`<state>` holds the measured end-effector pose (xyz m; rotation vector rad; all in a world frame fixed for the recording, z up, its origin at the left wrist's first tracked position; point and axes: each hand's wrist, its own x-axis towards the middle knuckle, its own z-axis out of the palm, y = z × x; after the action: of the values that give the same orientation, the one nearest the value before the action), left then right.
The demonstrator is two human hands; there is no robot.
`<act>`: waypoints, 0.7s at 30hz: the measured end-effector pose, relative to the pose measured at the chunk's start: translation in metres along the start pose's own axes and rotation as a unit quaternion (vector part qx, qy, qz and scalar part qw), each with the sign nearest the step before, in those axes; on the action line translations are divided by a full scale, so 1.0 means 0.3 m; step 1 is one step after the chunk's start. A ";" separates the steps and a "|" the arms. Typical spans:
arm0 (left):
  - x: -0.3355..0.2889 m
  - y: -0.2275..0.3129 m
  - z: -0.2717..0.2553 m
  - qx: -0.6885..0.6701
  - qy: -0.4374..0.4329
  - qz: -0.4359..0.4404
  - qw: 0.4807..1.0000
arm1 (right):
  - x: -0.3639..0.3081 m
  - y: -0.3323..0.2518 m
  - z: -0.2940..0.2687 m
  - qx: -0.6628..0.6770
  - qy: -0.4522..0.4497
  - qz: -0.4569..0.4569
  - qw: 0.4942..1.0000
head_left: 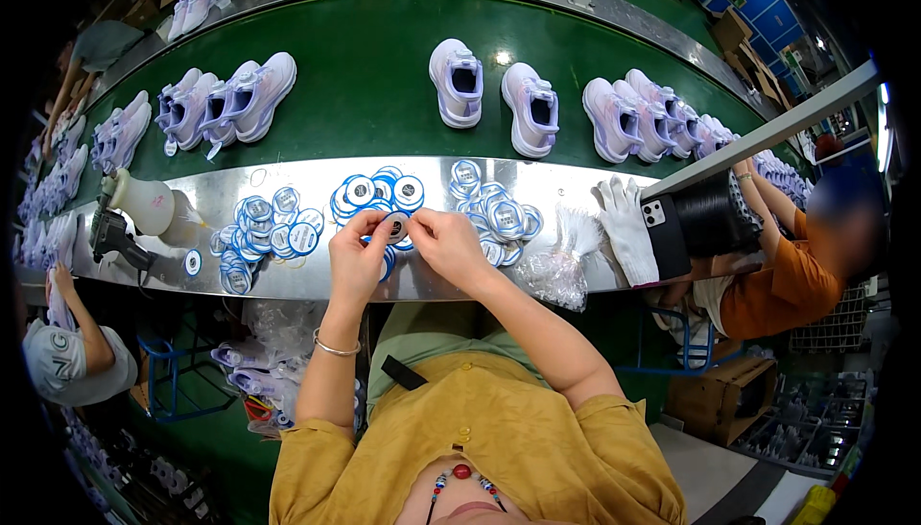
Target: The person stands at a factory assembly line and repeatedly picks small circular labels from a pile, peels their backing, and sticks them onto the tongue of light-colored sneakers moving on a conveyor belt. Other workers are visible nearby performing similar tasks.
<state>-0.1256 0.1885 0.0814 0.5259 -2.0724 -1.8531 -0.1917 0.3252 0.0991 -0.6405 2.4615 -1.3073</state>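
Looking down, I see my left hand (pixel 357 258) and my right hand (pixel 443 245) close together at the near edge of a shiny metal shelf (pixel 317 287). Both hands pinch one round tag (pixel 394 227) between the fingertips, so my fingers are closed on it, left from the left side and right from the right side. The tag is white with a blue ring and a dark spot in the middle. It sits just above the shelf, between my two thumbs. A thin bracelet (pixel 336 347) goes around my left wrist. Around my hands lie heaps of the same round tags: one pile on the left (pixel 261 229), one pile just behind my fingers (pixel 376 189), and one pile on the right (pixel 494 210). A clear plastic bag (pixel 558 271) lies to the right of my right hand, and a white glove (pixel 625 226) lies beside it. Far left on the shelf stands a pale spray bottle (pixel 139 203). Behind the shelf runs a green belt (pixel 365 93) with pale purple shoes on it. Two shoes (pixel 494 98) stand side by side straight ahead of me, with more shoes left (pixel 225 98) and right (pixel 648 122). Other people sit at my left and right sides.
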 end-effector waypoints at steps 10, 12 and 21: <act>0.000 0.016 -0.015 -0.174 -0.061 -0.062 0.981 | 0.015 0.003 -0.034 -0.039 -0.029 -0.096 0.994; 0.012 0.017 -0.005 -0.221 -0.077 -0.074 0.969 | 0.017 0.007 -0.047 -0.042 -0.040 -0.121 0.991; 0.118 0.056 0.077 -0.154 -0.116 -0.047 0.980 | 0.075 0.015 -0.129 0.066 -0.051 -0.061 0.995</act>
<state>-0.1687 0.1940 0.0951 0.3462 -1.8655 -2.3336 -0.2293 0.3434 0.1157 -0.8127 2.2641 -1.4298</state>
